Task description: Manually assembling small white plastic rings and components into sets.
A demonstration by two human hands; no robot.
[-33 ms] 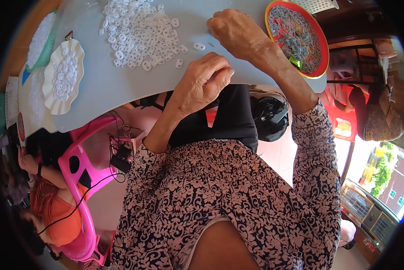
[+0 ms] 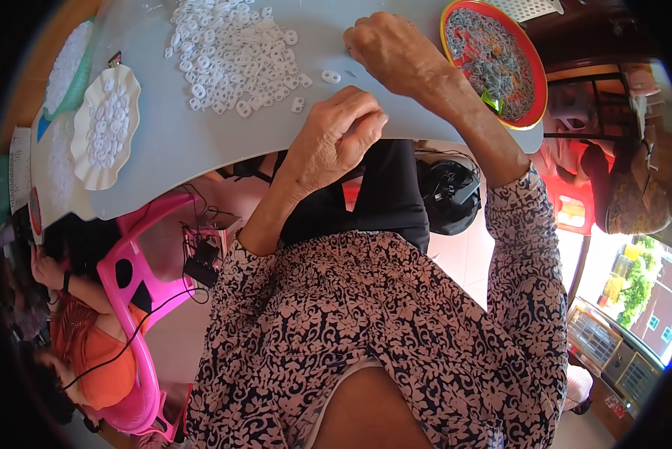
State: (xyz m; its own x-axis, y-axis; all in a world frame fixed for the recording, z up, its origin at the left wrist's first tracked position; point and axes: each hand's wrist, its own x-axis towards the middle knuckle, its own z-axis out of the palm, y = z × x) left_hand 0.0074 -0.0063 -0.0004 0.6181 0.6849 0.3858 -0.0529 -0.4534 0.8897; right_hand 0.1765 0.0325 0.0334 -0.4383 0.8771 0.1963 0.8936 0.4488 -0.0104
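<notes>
The person sat at a pale grey counter (image 2: 201, 150) with both forearms reaching up from a dark floral-patterned blouse (image 2: 381, 329). The left hand (image 2: 334, 133) hovered at the near edge of the counter, fingers curled in close with the tips pinched together; whether a small piece sat between them could not be told. The right hand (image 2: 388, 46) rested farther in on the counter, knuckles up and fingers folded down narrowly toward the surface, and what lay under the fingertips was hidden.

A heap of small white rings (image 2: 231, 56) spread over the counter to the left of the right hand. A few loose rings lay apart from the heap, one (image 2: 330, 76) between the two hands and another (image 2: 298, 105) just beside the left hand's knuckles.

At the right end of the counter stood a round red-rimmed tray (image 2: 536, 82) filled with greyish small pieces, near the right wrist. At the left end sat a white scalloped plate (image 2: 130, 93) holding more white rings, with a green-rimmed dish (image 2: 55, 112) beyond it.

Below the counter stood a pink plastic chair (image 2: 130, 299), and another person in an orange top (image 2: 96, 359) sat at the lower left.
</notes>
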